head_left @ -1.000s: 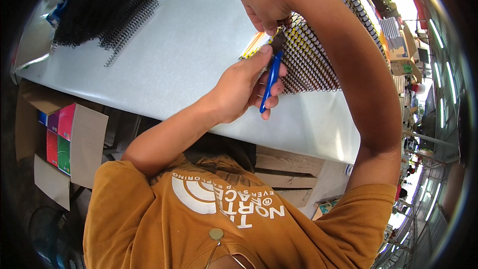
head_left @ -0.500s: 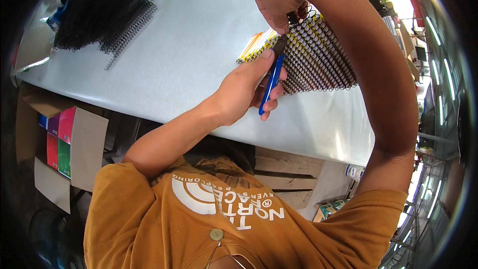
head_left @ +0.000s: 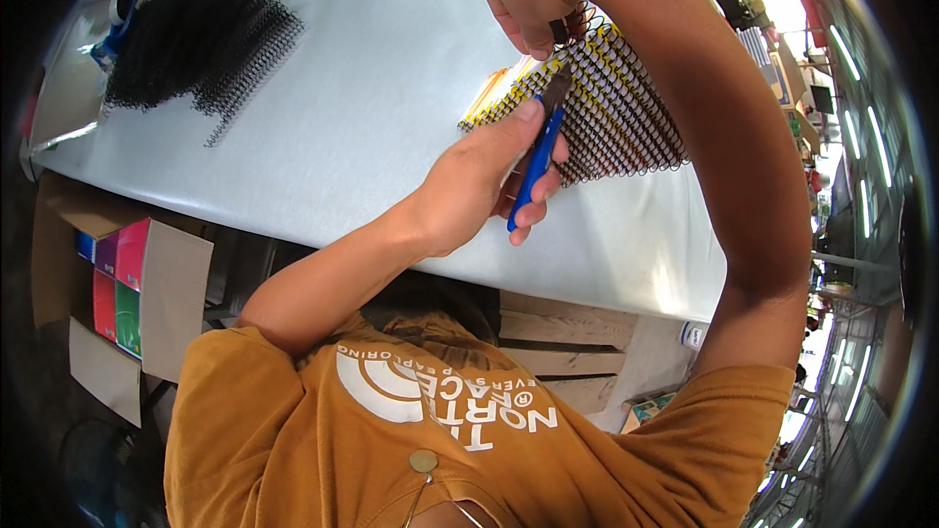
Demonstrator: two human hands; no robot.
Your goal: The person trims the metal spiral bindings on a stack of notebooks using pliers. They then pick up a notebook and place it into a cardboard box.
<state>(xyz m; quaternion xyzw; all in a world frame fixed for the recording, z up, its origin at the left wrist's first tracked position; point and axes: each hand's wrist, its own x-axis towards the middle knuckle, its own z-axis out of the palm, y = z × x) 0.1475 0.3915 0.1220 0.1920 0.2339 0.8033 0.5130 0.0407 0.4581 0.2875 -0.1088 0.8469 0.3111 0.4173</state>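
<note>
Though two hands (head_left: 477,176), one cutter (head_left: 537,170) (left-held)

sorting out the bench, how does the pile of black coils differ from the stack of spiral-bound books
The pile lies on the table's left; the stack is farther right. The pile looks almost all black, while the stack shows yellow and white among its coils. The pile is away from both hands; the stack has blue-handled pliers over it. Both show dark coils.
</note>
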